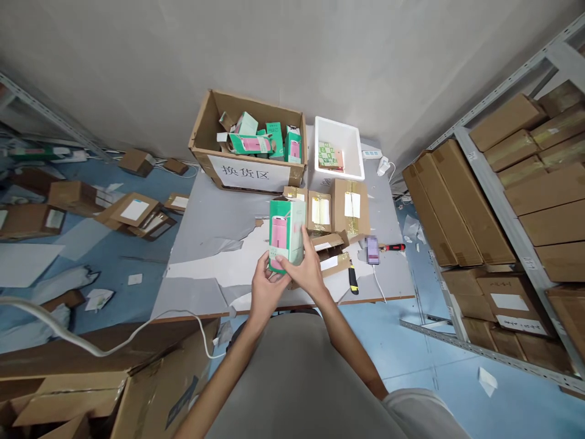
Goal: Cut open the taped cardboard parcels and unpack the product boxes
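Note:
Between both hands I hold a green and white product box (280, 235) with a pink item printed on its front, upright above the table. My left hand (265, 283) grips its lower left corner. My right hand (307, 268) is wrapped round its lower right side, thumb across the front. Just right of the hands lies an opened cardboard box (336, 263) with flaps apart. Behind it stand small taped cartons (319, 212) and a larger taped carton (351, 207) with white labels. A yellow and black utility knife (353, 278) lies near the table's front edge.
A large labelled carton (256, 174) full of similar green boxes stands at the back, beside a white foam bin (338, 146) with green-and-white packets. A phone (372, 250) and a red-black tool (393, 247) lie right. Shelving (503, 177) flanks the table; cartons (75, 198) litter the left floor.

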`<state>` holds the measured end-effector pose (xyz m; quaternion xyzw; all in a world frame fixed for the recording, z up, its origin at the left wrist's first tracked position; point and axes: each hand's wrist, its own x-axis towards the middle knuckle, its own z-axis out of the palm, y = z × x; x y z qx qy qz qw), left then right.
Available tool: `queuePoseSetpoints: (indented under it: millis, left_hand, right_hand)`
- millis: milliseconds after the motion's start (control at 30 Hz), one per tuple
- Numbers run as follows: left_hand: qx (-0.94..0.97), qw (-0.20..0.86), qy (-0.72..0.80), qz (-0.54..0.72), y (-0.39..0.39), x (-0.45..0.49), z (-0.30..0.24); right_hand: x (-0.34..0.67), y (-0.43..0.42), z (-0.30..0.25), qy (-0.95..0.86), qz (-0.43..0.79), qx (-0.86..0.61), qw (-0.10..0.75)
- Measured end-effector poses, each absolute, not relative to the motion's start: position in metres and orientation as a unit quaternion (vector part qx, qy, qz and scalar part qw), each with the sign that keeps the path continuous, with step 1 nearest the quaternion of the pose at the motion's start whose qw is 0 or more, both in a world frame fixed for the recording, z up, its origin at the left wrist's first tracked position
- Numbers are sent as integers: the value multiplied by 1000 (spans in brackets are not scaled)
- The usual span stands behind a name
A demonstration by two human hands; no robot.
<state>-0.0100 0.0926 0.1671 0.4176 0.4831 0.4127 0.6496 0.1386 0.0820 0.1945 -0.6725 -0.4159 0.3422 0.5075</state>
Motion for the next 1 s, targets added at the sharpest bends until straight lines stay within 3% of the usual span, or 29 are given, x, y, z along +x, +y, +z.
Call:
queuePoseSetpoints:
  millis: [200,400,600,800,1000]
  left_hand:
    - [424,695,453,363,97,-15,190]
    - [342,757,456,320,102,-16,187]
    - [304,786,445,303,105,-23,169]
    - [287,752,497,324,108,-33,145]
    - [338,714,465,400,195,0,176]
  right_hand:
    - [149,83,195,-345,435,-590,586]
    - [153,80,199,-328,450,-553,620]
    - [152,74,179,-315,491,-542,605]
    - [151,57,151,-354,564,-525,530]
    - [168,142,183,-402,530,-485,568]
